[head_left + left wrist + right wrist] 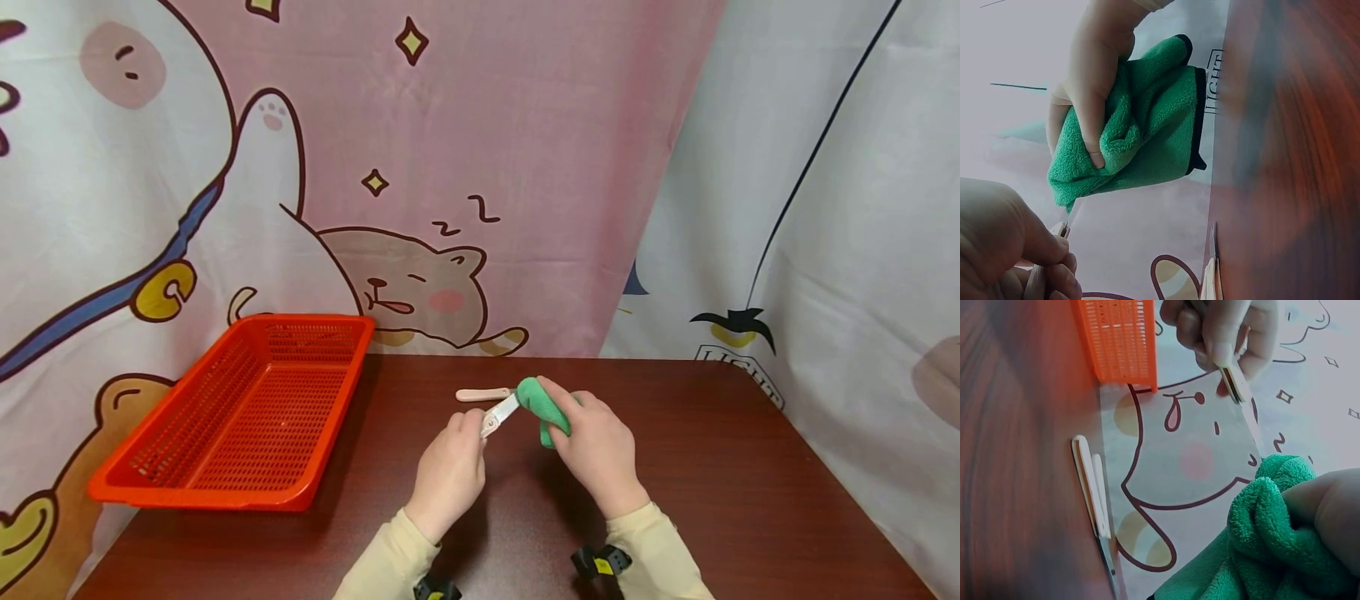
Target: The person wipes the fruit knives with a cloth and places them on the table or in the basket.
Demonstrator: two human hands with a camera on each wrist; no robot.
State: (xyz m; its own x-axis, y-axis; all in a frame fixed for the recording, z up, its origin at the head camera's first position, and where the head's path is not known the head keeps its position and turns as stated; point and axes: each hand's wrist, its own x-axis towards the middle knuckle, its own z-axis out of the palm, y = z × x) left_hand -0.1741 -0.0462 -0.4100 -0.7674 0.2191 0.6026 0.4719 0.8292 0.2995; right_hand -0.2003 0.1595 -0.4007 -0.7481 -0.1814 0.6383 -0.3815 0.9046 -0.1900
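Observation:
My left hand (pixel 448 468) grips a knife by its cream handle (pixel 1235 385), blade pointing to the right. A green cloth (pixel 542 400) with a dark edge is bunched in my right hand (pixel 600 452), thumb and fingers pinching it round the far part of the blade. The cloth hides the blade's tip. In the left wrist view the loose end of the cloth (pixel 1163 125) spreads out from the fingers. Behind both hands, a cream-handled knife (pixel 1087 481) lies on the table, with another pale handle (pixel 1101 497) close beside it.
An orange perforated basket (pixel 307 492) stands to the left on the dark wood table (pixel 720 483). Behind the table hangs a printed curtain (pixel 540 167) with cartoon animals. A white cloth (pixel 862 250) hangs along the right side.

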